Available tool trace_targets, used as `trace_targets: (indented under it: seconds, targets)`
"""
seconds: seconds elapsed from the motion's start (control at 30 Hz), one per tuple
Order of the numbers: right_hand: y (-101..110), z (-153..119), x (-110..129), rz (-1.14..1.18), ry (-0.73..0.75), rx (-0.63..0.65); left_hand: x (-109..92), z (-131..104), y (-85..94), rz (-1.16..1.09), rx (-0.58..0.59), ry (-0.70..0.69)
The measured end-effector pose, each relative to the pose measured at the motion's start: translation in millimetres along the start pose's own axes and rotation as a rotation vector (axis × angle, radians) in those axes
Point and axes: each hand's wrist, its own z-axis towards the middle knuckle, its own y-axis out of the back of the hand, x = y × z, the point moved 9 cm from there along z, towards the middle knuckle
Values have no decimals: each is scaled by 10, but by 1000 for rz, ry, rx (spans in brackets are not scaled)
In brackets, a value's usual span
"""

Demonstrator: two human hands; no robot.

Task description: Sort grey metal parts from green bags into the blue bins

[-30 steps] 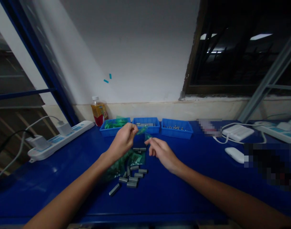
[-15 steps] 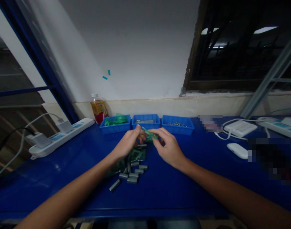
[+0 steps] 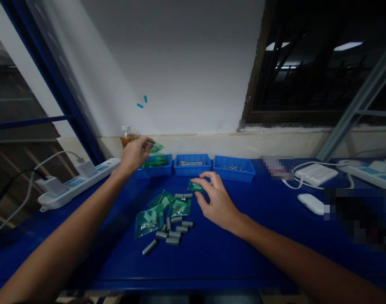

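1. Left hand (image 3: 137,154): the grip pinches a translucent green plastic bag (image 3: 156,147) by its edge. This bag hangs above a rectangular blue plastic bin (image 3: 156,171) containing more green bags (image 3: 159,160).
2. Right hand (image 3: 218,200): thumb and fingers curve, tips apart, about a small crumpled green plastic bag (image 3: 195,186) in front of the middle bin. Whether the grip pinches this bag cannot be told.
3. Filled bags: three flat green plastic bags (image 3: 150,223) with pale and metallic pieces inside lie on the glossy blue worktop (image 3: 243,261), left of the right hand.
4. Loose parts: grey metal blocks (image 3: 173,241) form a cluster at the near side of the filled bags; slim silvery metal pieces (image 3: 183,195) lie at their far side.
5. Bin row: the middle blue plastic bin (image 3: 193,170) holds long silvery rods (image 3: 191,163); the right blue plastic bin (image 3: 233,175) holds small metal parts (image 3: 232,167).
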Motion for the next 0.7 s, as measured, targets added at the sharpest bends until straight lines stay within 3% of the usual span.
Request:
trace_targets:
  seconds: [0.23, 0.4, 0.47, 0.7]
  targets:
    - [-34, -12, -13, 1, 1, 23, 17, 337, -216, 277, 119, -113]
    - [-56, -18, -50, 18, -14, 33, -12, 433, -658, 378, 463, -199]
    - [-60, -19, -58, 23, -18, 35, -4, 408, -762, 412, 538, -198]
    - [-79, -27, -45, 28, -19, 64, 58, 434, -613, 441, 363, -99]
